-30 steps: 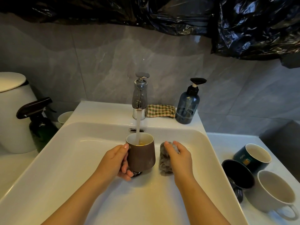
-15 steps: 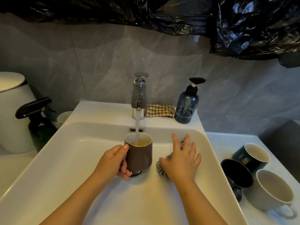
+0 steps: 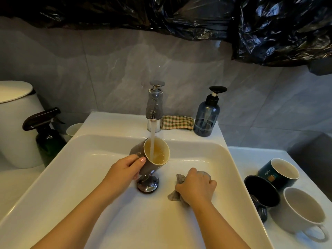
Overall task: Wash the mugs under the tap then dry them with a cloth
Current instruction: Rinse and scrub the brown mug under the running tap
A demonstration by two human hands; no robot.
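I have the brown mug [image 3: 143, 164] tilted under the running tap [image 3: 154, 106], over the sink [image 3: 71, 168].
My left hand [image 3: 125, 170] has its fingers clamped round the mug's side, just above the drain plug [image 3: 148, 184]; my right hand [image 3: 196, 186] has its fingers bunched on a grey scrubbing cloth [image 3: 173, 194] against the basin floor; behind the tap lie a checked cloth [image 3: 177, 122] and a soap bottle [image 3: 206, 117]; on the desk [image 3: 251, 159] to the right, a green mug [image 3: 269, 174], a black mug [image 3: 260, 191] and a white mug [image 3: 301, 211] crowd together; a spray bottle [image 3: 46, 133] stands left.

brown mug [image 3: 151, 168] | grey rag [image 3: 173, 195] | checked cloth [image 3: 177, 122] — green, cream | blue bottle [image 3: 206, 119]
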